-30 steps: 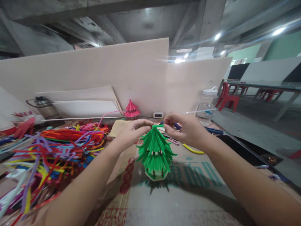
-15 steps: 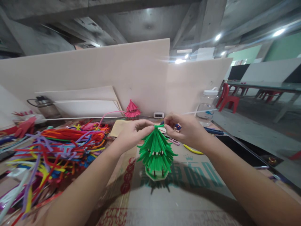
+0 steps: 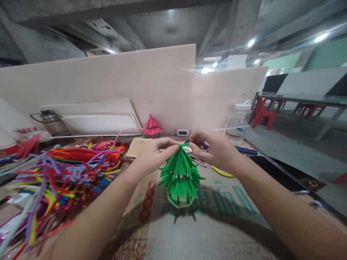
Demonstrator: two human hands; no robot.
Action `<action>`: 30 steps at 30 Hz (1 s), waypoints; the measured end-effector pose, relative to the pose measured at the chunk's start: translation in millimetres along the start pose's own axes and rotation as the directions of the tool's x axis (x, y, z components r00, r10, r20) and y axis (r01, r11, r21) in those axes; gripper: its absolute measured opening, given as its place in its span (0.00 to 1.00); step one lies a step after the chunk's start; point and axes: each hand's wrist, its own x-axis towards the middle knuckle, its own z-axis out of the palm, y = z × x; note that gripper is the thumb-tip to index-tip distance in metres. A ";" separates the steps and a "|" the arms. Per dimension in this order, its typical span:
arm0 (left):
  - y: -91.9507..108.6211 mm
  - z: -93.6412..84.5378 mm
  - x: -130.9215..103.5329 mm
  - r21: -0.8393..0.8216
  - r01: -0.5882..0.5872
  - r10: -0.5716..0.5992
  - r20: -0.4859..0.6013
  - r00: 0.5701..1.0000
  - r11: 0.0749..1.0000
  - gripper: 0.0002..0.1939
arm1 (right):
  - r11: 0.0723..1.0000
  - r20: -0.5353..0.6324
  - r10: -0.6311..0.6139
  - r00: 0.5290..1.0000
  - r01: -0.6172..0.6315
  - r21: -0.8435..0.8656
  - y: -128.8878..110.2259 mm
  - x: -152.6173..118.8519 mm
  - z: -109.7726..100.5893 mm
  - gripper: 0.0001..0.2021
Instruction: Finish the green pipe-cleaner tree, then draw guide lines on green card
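A green two-tiered pagoda-like model (image 3: 181,177) of fuzzy stems stands on a pale base on the printed cardboard (image 3: 173,234). At its peak, my left hand (image 3: 154,153) pinches the green tip between thumb and fingers. From the peak a short green stem (image 3: 185,144) runs to the right; my right hand (image 3: 214,148) has its other end between thumb and forefinger. A small dark blue item (image 3: 205,145) shows among the right hand's fingers.
Many coloured fuzzy stems (image 3: 65,173) lie piled at the left. Behind are a pink model (image 3: 153,126), a small digital clock (image 3: 182,132) and a clear bottle (image 3: 240,121). A yellow curved piece (image 3: 222,172) and a phone (image 3: 276,173) are at the right.
The short green stem's right end sits slightly higher, with my right hand's fingers shifted a little. Otherwise the hands and the green model are nearly where they were.
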 end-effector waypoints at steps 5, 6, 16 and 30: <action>-0.1 -0.1 2.3 -0.008 0.005 -0.005 0.012 1.000 1.000 0.20 | 1.000 0.006 -0.009 1.000 0.009 0.027 -0.1 -0.9 -1.0 0.03; -0.6 -0.4 3.4 -0.022 0.000 0.000 0.012 1.000 1.000 0.19 | 1.000 0.012 -0.005 1.000 0.005 0.029 0.2 -1.0 -1.2 0.03; 1.4 -0.1 4.2 -0.118 0.019 -0.025 -0.042 0.999 0.993 0.16 | 1.000 0.040 0.008 0.999 -0.008 0.009 2.6 -1.6 -0.8 0.04; -0.8 7.0 4.3 -0.116 -0.068 0.064 -0.046 0.997 0.991 0.19 | 0.999 0.063 -0.004 0.998 0.001 0.042 0.7 -2.0 -3.0 0.06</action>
